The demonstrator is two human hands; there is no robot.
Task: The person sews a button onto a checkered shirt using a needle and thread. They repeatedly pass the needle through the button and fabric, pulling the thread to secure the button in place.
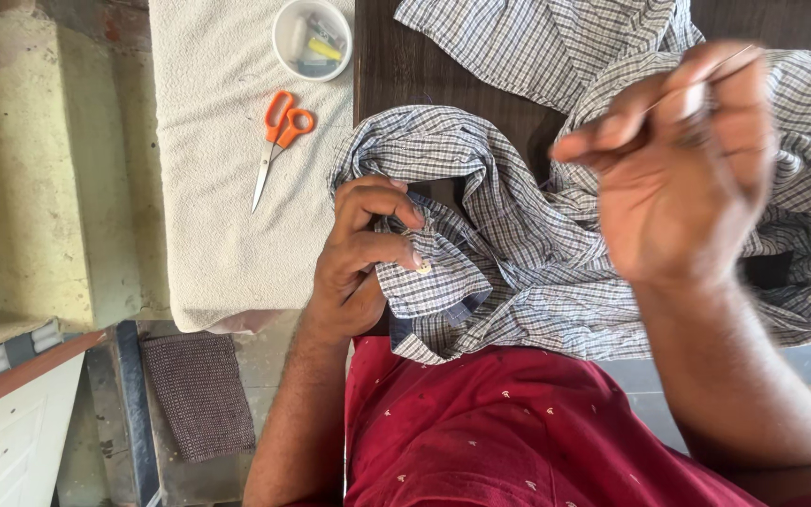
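Note:
A blue-and-white checked shirt (527, 263) lies bunched across a dark wooden table (405, 66) and my lap. My left hand (354, 258) pinches a folded edge of the shirt, thumb and fingers next to a small pale button (422, 269). My right hand (682, 178) is raised above the shirt and blurred, with thumb and fingers closed on a thin needle (732, 59). Any thread is too fine to make out.
Orange-handled scissors (279, 131) lie shut on a white towel (218, 216) left of the table. A small white bowl (312, 38) of sewing bits sits at the towel's far end. A dark knitted cloth (199, 394) lies on the floor below.

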